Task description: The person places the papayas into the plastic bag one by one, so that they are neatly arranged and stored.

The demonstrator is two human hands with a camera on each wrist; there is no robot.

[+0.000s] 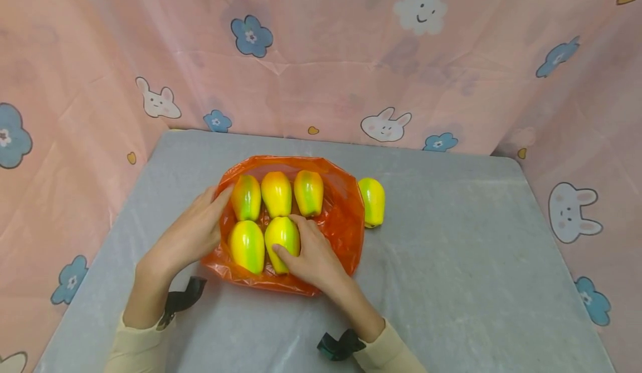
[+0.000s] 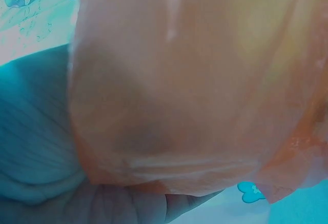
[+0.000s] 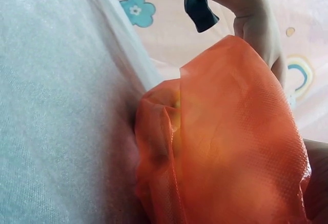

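An orange-red plastic bag [image 1: 346, 233] lies wide-mouthed on the table, with several glossy yellow-green papayas inside in two rows. My right hand [image 1: 313, 253] reaches into the bag and grips the front-row papaya [image 1: 282, 239], thumb on its near side and fingers over its right. Beside it lies another front-row papaya [image 1: 247, 246]. At the bag's left rim, my left hand [image 1: 193, 228] holds the plastic; its fingertips are partly hidden. The left wrist view shows the bag's film [image 2: 169, 96] across the palm. In the right wrist view, the bag's wall [image 3: 236, 131] hides the right hand's fingers.
One more papaya [image 1: 372, 202] lies outside, against the bag's right side. Grey cloth covers the table [image 1: 466, 261]. A pink patterned curtain [image 1: 311, 72] stands behind and along both sides. Dark straps [image 1: 340, 345] hang at the wrists.
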